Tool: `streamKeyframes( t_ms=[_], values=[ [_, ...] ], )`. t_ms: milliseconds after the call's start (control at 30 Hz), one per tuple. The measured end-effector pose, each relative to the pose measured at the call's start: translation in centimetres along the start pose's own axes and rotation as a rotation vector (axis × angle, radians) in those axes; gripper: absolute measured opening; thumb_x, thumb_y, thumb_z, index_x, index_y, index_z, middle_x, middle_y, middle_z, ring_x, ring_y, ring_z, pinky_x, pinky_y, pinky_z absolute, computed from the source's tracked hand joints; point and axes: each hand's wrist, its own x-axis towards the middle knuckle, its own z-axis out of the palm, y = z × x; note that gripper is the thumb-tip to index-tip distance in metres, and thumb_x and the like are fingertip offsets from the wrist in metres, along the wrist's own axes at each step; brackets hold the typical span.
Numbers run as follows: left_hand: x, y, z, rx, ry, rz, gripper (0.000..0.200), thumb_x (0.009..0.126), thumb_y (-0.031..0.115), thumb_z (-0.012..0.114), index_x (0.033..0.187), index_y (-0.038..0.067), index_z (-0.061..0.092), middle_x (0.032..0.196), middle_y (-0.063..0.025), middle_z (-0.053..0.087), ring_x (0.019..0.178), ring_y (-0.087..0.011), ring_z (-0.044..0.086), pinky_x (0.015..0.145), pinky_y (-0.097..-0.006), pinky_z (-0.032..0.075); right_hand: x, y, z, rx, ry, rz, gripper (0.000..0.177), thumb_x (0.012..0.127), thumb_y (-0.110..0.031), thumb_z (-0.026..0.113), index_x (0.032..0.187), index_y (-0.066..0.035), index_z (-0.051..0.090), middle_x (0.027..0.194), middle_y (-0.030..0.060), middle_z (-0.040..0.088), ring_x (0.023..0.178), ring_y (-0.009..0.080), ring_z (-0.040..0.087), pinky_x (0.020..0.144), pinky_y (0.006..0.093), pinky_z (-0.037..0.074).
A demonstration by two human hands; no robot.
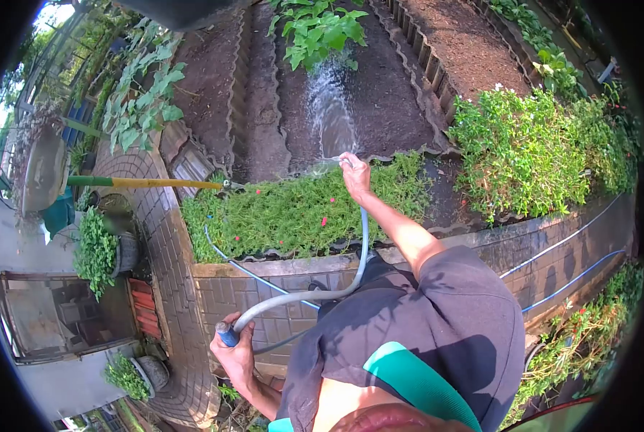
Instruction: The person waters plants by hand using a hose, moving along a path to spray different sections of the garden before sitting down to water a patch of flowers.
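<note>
A pale grey hose (300, 297) curves across the front of my body. My right hand (355, 175) is closed around its upper end, over the low green plants (286, 209). Water (331, 108) sprays from there onto the dark soil, below a leafy plant (323, 32). Lower left, my left hand (235, 349) is wrapped around a blue fitting (227, 334) at the other visible end of the hose, above the brick path.
Brick paving (286, 327) curves around the bed, crossed by a thin blue hose (257, 278). A yellow and green pole (149, 182) reaches in from the left. Potted plants (126, 252) stand at left; a bushy plant (524, 155) grows at right.
</note>
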Motion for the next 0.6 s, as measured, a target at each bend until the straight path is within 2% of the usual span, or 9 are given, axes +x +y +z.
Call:
streamKeyframes(
  t_ms=[33, 133, 200, 233, 367, 467, 500, 533, 600],
  values=[
    [0.1, -0.5, -0.9, 0.008, -0.002, -0.006, 0.024, 0.073, -0.002, 0.076, 0.095, -0.004, 0.067, 0.076, -0.0004, 0.061, 0.067, -0.0071, 0.053, 0.061, -0.0211, 0.043, -0.6, 0.5, 0.4, 0.049, 0.023, 0.053, 0.016, 0.084, -0.014, 0.06, 0.099, -0.013, 0.067, 0.059, 0.0069, 0.053, 0.055, 0.0137, 0.049, 0.055, 0.033, 0.042],
    [1.4, -2.5, -3.4, 0.017, -0.015, -0.015, 0.026, 0.073, -0.002, 0.076, 0.096, -0.004, 0.066, 0.076, -0.0005, 0.061, 0.067, -0.007, 0.053, 0.061, -0.0208, 0.043, -3.1, 0.7, 0.9, -0.144, 0.062, 0.096, 0.022, 0.084, -0.015, 0.057, 0.103, -0.013, 0.068, 0.073, 0.0135, 0.064, 0.065, 0.0242, 0.062, 0.063, 0.0384, 0.048],
    [2.7, -4.4, -4.9, 0.007, -0.04, -0.031, 0.027, 0.073, -0.002, 0.076, 0.097, -0.004, 0.066, 0.077, -0.0006, 0.061, 0.068, -0.0071, 0.053, 0.062, -0.0208, 0.043, -5.3, 1.0, 1.8, -0.269, 0.043, 0.004, 0.025, 0.086, -0.015, 0.056, 0.108, -0.014, 0.066, 0.083, 0.0167, 0.066, 0.072, 0.0309, 0.064, 0.068, 0.0416, 0.049],
    [3.7, -5.9, -5.9, -0.008, -0.088, -0.034, 0.025, 0.076, -0.003, 0.072, 0.099, -0.003, 0.065, 0.074, -0.0009, 0.06, 0.065, -0.0068, 0.051, 0.057, -0.0216, 0.042, -6.2, 1.1, 2.3, -0.333, 0.038, -0.047, 0.026, 0.086, -0.015, 0.055, 0.11, -0.014, 0.065, 0.088, 0.0183, 0.066, 0.076, 0.0342, 0.064, 0.07, 0.0433, 0.049],
    [8.5, -11.8, -9.1, 0.025, -0.133, 0.0, 0.023, 0.076, -0.006, 0.067, 0.099, -0.005, 0.064, 0.071, -0.0008, 0.06, 0.064, -0.006, 0.051, 0.057, -0.0219, 0.042, -11.0, 2.4, 3.8, -0.405, -0.091, -0.211, 0.028, 0.092, -0.016, 0.053, 0.119, -0.015, 0.059, 0.094, 0.0211, 0.065, 0.082, 0.0399, 0.062, 0.071, 0.046, 0.048],
    [12.8, -17.0, -10.9, 0.05, -0.109, -0.027, 0.021, 0.077, -0.006, 0.066, 0.097, -0.005, 0.064, 0.071, -0.0023, 0.06, 0.066, -0.0073, 0.053, 0.061, -0.0238, 0.045, -12.6, 4.6, 5.3, -0.426, -0.113, -0.062, 0.025, 0.092, -0.016, 0.054, 0.117, -0.013, 0.059, 0.088, 0.02, 0.065, 0.077, 0.0379, 0.062, 0.068, 0.0449, 0.047],
    [14.2, -18.9, -11.2, 0.102, -0.084, 0.016, 0.021, 0.076, -0.007, 0.065, 0.097, -0.005, 0.064, 0.07, -0.0039, 0.06, 0.067, -0.0085, 0.053, 0.063, -0.0253, 0.046, -12.8, 5.0, 5.9, -0.458, -0.047, -0.107, 0.024, 0.093, -0.015, 0.053, 0.115, -0.012, 0.059, 0.077, 0.0168, 0.061, 0.066, 0.0311, 0.059, 0.063, 0.0415, 0.046],
    [15.4, -20.4, -11.3, 0.111, -0.07, 0.016, 0.022, 0.075, -0.006, 0.065, 0.097, -0.005, 0.064, 0.07, -0.0053, 0.06, 0.067, -0.0091, 0.053, 0.063, -0.0263, 0.047, -12.8, 4.8, 6.7, -0.439, -0.011, -0.081, 0.023, 0.093, -0.015, 0.053, 0.115, -0.012, 0.059, 0.075, 0.0158, 0.059, 0.063, 0.0287, 0.057, 0.062, 0.0405, 0.045],
    [17.4, -23.2, -10.8, 0.142, -0.061, 0.035, 0.023, 0.077, -0.005, 0.061, 0.1, -0.003, 0.064, 0.076, -0.0018, 0.061, 0.069, -0.0067, 0.054, 0.064, -0.0222, 0.045, -12.7, 4.7, 8.3, -0.394, 0.065, -0.018, 0.023, 0.093, -0.014, 0.052, 0.115, -0.012, 0.059, 0.07, 0.0139, 0.055, 0.058, 0.024, 0.053, 0.059, 0.0385, 0.043]
  ],
)
